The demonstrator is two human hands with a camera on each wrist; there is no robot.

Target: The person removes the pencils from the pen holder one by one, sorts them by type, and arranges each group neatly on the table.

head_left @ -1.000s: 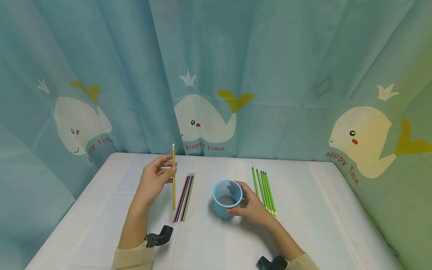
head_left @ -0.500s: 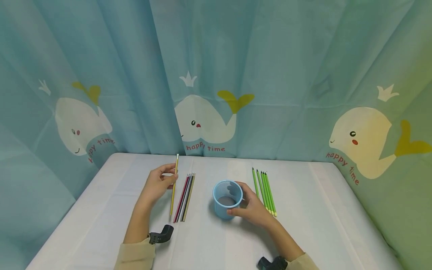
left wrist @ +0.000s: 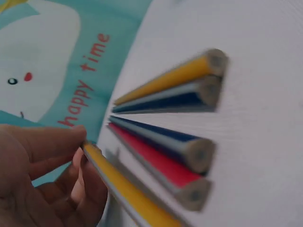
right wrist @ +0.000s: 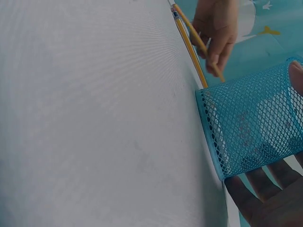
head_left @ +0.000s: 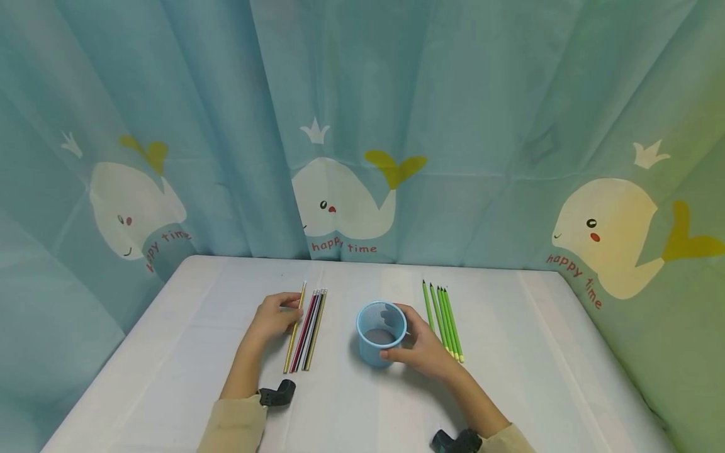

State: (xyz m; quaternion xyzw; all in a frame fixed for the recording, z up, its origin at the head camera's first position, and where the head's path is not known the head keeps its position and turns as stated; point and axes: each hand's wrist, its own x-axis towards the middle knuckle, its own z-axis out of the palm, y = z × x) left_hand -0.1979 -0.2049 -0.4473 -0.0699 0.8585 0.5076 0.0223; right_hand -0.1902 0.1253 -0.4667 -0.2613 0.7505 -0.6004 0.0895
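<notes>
My left hand (head_left: 274, 319) pinches a yellow pencil (left wrist: 135, 191) between thumb and fingers. The pencil lies slanted, low over the white table, just left of a row of several striped pencils. In the left wrist view that row shows a red pencil (left wrist: 158, 157), dark blue ones (left wrist: 165, 136) and another yellow one (left wrist: 175, 78), their blunt ends toward the camera. To the right, my right hand (head_left: 426, 349) grips a light blue mesh pen cup (head_left: 374, 355) round its side. The cup stands upright on the table, with nothing in it.
Several green pencils (head_left: 447, 321) with dark tips lie on the table to the right of the cup, partly behind the right hand. A blue-green curtain (head_left: 481, 126) with whale prints hangs behind the table's back edge (head_left: 498, 269).
My left hand has lowered the yellow pencil from an upright hold toward the table, bringing it beside the striped row and nearer to me. The right hand and the cup have stayed put.
</notes>
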